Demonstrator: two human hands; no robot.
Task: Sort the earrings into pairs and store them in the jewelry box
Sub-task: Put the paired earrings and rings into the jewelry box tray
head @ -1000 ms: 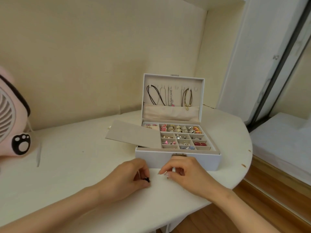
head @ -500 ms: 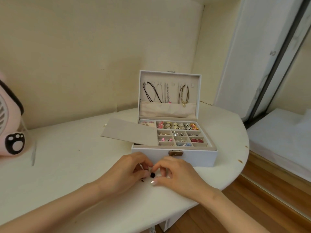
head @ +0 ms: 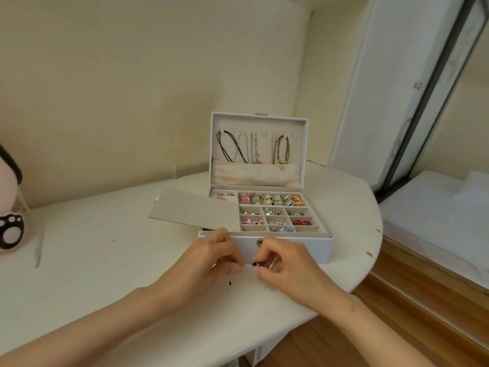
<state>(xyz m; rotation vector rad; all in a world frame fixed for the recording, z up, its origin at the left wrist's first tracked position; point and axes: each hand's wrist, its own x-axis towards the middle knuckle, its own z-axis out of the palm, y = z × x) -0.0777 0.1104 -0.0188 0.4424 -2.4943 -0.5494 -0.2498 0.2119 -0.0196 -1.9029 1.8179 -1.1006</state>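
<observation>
Black earring (head: 255, 264) is pinched by right hand (head: 285, 268) near jewelry box (head: 304, 250), seemingly for pairing; left hand (head: 209, 263) is curled, contents unclear.

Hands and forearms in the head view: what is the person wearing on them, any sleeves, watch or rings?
Nothing worn shows. The left forearm and right forearm are bare to the frame's edge: no sleeves, no watch or bracelet. No ring shows on the left hand or right hand; their nails are too blurred to judge.
</observation>
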